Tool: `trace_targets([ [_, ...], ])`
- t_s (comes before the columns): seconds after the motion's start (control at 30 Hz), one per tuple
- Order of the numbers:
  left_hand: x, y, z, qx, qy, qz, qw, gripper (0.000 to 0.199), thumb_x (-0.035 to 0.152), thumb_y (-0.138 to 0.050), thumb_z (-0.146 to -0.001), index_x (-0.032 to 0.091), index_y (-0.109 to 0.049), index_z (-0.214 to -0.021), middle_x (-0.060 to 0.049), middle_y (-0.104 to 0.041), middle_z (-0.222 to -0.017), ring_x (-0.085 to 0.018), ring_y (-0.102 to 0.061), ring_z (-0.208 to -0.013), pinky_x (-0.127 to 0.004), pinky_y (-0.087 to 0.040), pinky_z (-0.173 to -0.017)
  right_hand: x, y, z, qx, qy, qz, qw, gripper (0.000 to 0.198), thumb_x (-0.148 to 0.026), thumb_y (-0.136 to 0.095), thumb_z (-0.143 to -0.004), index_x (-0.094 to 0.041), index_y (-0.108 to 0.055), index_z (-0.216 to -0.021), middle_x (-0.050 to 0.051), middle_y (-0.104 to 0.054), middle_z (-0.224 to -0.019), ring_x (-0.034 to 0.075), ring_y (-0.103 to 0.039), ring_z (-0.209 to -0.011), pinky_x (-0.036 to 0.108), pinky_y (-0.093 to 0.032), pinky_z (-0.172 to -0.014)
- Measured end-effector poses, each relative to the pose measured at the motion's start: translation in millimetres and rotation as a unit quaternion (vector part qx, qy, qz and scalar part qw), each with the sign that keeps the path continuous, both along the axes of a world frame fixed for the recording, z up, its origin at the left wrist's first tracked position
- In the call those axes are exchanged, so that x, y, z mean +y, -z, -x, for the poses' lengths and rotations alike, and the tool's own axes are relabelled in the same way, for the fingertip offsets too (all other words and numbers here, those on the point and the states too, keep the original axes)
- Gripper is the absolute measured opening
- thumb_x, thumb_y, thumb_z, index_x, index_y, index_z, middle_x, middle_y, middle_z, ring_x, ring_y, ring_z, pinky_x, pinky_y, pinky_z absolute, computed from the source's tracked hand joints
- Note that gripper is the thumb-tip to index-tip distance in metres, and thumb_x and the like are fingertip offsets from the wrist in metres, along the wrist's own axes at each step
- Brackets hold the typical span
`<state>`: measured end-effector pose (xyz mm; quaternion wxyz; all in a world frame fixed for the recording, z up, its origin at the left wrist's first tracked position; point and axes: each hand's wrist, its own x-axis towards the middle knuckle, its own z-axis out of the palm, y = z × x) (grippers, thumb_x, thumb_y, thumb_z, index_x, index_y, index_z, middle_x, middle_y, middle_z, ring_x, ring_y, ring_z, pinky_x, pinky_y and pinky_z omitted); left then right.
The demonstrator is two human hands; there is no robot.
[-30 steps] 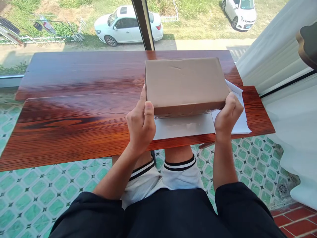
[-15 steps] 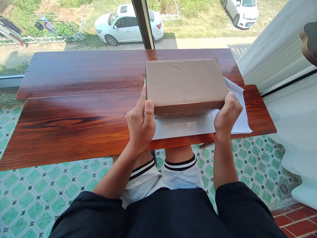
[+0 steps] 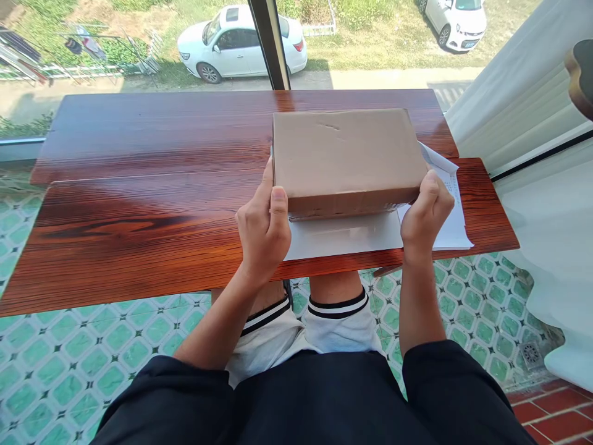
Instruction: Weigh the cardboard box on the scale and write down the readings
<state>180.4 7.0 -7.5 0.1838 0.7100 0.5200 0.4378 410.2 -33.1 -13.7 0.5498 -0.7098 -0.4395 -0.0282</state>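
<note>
A brown cardboard box is between my two hands, over the right half of the wooden table. My left hand grips its left end, the thumb along the near left corner. At the opposite end, my right hand grips the near right corner, thumb up and fingers mostly hidden. White sheets of paper lie below the box, partly covered by it. More printed paper shows beyond my right hand, its edges curled. I cannot tell whether the box's underside touches anything.
The dark red wooden table is made of two long boards with a seam between them. A window with a dark frame post stands behind it. White curtains hang at the right. My legs are under the table's near edge.
</note>
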Motion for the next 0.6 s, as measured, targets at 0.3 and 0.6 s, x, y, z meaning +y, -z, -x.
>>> trace_targets([
  [0.3,-3.7,3.0,2.9,-0.001,0.009,0.029,1.0,0.063,0.055,-0.023,-0.1,0.023,-0.045,-0.149,-0.012,-0.067,-0.127,-0.013,-0.055,-0.07,-0.028,-0.046,-0.067,-0.7,3.0,-0.2,-0.001,0.011,0.002,1.0,0.055,-0.055,-0.024,-0.101,-0.018,-0.049,-0.069,-0.001,-0.03,-0.063,0.012,-0.029,-0.06,0.03,-0.028,-0.061],
  [0.6,-3.9,2.2,9.9,-0.016,0.043,0.042,0.998,0.062,0.056,-0.021,-0.1,0.026,-0.044,-0.149,-0.009,-0.064,-0.135,-0.017,-0.064,-0.086,-0.031,-0.053,-0.078,-4.2,4.1,-0.9,0.008,-0.007,0.011,1.0,0.059,-0.058,-0.024,-0.101,-0.017,-0.064,-0.082,0.005,-0.048,-0.067,0.018,-0.051,-0.074,0.034,-0.04,-0.075],
])
